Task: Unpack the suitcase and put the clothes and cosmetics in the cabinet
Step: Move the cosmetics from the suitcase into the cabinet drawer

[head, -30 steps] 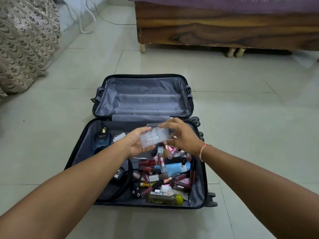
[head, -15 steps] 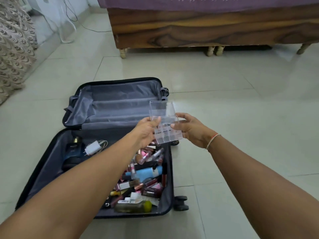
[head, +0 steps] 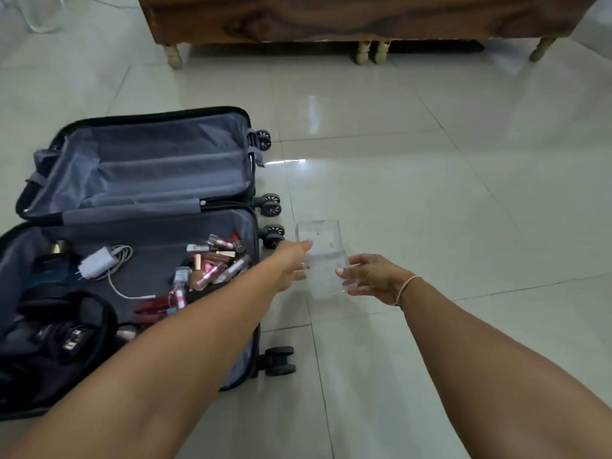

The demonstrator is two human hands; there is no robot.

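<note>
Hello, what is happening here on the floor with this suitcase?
A person is unpacking an open suitcase that lies on the tiled floor. The left hand and right hand together hold a clear plastic organiser box over the floor, just right of the suitcase. Lipsticks and other cosmetics, a white charger and black headphones remain in the near half; the far half looks emptied.

floor [head: 430, 193]: glossy pale tiles – light bounces off them
suitcase [head: 149, 167]: dark hard shell, matt grey cloth lining
box [head: 323, 260]: clear smooth plastic
bed frame [head: 331, 18]: polished wood, bold grain
</note>
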